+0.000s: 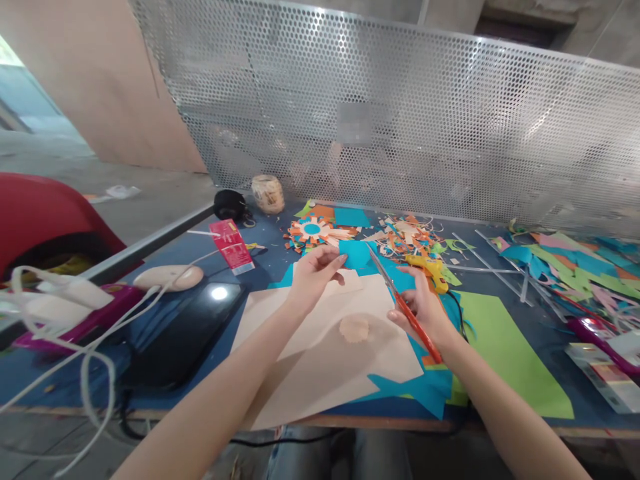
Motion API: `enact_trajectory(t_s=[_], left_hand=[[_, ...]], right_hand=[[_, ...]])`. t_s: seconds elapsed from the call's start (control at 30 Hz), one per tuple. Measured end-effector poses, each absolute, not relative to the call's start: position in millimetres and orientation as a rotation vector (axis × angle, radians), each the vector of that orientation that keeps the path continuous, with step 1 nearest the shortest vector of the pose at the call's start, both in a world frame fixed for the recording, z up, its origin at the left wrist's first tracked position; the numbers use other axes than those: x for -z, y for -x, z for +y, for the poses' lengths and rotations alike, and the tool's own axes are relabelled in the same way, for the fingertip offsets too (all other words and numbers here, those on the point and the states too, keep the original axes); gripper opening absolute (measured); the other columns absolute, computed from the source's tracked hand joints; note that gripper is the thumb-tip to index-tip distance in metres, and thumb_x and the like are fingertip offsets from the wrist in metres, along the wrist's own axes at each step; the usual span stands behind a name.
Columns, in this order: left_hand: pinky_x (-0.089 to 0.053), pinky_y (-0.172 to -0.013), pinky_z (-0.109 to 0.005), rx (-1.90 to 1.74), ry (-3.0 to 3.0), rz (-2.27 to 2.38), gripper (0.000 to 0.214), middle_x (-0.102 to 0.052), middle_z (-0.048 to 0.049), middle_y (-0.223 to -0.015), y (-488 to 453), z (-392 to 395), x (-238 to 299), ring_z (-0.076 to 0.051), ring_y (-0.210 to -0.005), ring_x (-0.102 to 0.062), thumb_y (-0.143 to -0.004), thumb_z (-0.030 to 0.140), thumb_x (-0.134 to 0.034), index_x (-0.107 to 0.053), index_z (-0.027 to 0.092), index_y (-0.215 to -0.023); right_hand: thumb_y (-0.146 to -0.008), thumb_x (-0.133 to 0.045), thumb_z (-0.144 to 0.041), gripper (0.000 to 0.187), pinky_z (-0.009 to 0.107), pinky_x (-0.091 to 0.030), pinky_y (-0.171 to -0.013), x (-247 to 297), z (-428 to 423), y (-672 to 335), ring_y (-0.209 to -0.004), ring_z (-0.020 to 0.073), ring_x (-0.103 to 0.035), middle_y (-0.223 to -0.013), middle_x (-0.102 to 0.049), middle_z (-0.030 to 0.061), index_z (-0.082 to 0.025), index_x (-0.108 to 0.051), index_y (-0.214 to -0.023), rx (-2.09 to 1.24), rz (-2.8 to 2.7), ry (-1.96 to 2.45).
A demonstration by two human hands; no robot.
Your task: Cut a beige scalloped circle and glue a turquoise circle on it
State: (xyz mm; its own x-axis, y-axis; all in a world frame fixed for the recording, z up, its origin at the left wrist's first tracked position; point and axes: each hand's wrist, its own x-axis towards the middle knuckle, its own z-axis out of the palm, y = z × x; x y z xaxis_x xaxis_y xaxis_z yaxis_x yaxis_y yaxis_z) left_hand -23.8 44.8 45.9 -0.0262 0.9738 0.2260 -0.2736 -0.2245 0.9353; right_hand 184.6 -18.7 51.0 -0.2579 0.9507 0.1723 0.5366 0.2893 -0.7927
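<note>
Right hand [426, 308] points scissors [388, 281] away-left at blue paper [356, 255].

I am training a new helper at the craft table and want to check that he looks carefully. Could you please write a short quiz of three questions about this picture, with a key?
1. Multiple choice: what does the right hand hold?
A) a pencil
B) scissors
C) a ruler

2. True or false: the left hand is empty.

3. Short answer: which yellow tool lies on the table just beyond the right hand?

Key
1. B
2. False. It pinches a blue paper piece.
3. The glue gun.
</note>
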Motion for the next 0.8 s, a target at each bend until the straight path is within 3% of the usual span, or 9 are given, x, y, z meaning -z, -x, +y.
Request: enact_trajectory(t_s=[0.17, 0.5, 0.8], left_hand=[[-0.047, -0.041, -0.021, -1.609, -1.141, 0.88, 0.032, -0.061, 0.001, -0.066, 26.4, 46.3, -44.2, -0.01, -0.056, -0.055, -0.061, 0.035, -0.078, -0.062, 0.016, -0.08], [-0.046, -0.039, -0.023, -1.564, -1.204, 0.896, 0.025, -0.057, 0.003, -0.06, 23.1, 41.1, -45.9, -0.007, -0.045, -0.051, -0.059, 0.031, -0.08, -0.064, 0.015, -0.069], [-0.046, -0.045, -0.023, -1.651, -1.171, 0.915, 0.027, -0.066, -0.0004, -0.068, 28.5, 47.6, -43.2, -0.008, -0.049, -0.054, -0.063, 0.032, -0.077, -0.068, 0.015, -0.081]], right_hand=[[-0.073, -0.063, -0.058, 0.083, 0.026, -0.033, -0.045, -51.4, -19.2, -183.6, -0.048, 0.0161, -0.046, -0.058, -0.044, -0.0086, -0.014, -0.022, -0.131, -0.829, -1.908, 1.348], [-0.075, -0.063, -0.054, 0.083, 0.026, -0.034, -0.049, -54.0, -20.9, -183.8, -0.05, 0.0157, -0.045, -0.062, -0.043, -0.008, -0.015, -0.021, -0.134, -0.826, -1.907, 1.363], [-0.074, -0.063, -0.059, 0.081, 0.025, -0.032, -0.045, -52.5, -19.6, -184.5, -0.047, 0.0161, -0.047, -0.059, -0.045, -0.0079, -0.016, -0.023, -0.131, -0.857, -1.914, 1.352]])
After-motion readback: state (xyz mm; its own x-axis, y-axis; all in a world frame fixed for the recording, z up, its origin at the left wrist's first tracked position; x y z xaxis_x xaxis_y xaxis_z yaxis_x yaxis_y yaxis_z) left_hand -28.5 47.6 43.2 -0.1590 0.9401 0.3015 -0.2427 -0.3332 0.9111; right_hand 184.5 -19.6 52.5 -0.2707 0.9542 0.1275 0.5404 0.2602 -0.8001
